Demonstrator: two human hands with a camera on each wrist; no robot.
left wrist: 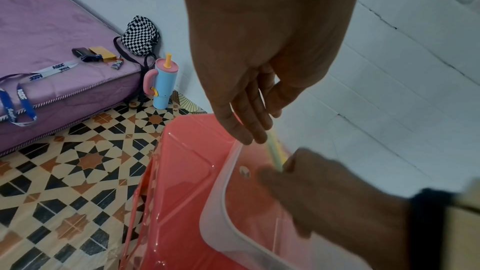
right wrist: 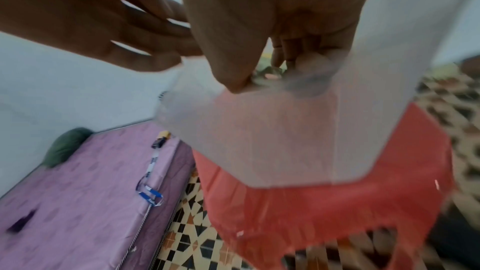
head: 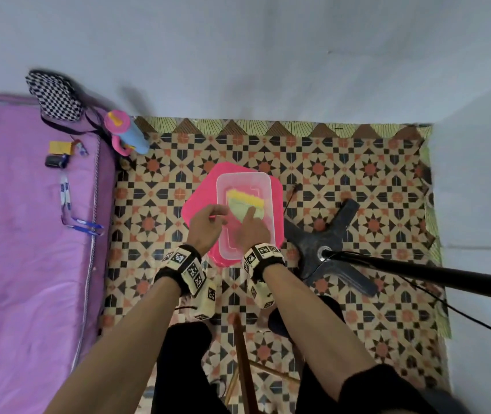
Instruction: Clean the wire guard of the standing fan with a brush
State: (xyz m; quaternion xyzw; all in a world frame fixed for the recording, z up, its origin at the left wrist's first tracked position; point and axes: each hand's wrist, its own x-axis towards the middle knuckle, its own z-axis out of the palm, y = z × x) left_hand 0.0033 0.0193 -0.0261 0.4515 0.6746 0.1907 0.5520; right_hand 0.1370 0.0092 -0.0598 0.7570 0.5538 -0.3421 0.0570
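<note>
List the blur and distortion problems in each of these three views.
Head view: wide-angle bending bows the wall and mattress; the checkered bag is smeared. Left wrist view: background sharp, but the right hand near the lens is soft. Right wrist view: the worst, motion blur smears the clear container, pink stool and floor.

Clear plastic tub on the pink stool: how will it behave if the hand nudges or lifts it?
The clear tub looks thin-walled and holds only a yellow-green cloth, so probably light. On the smooth pink stool it would likely slide readily. The right hand reaching inside could drag it.
</note>
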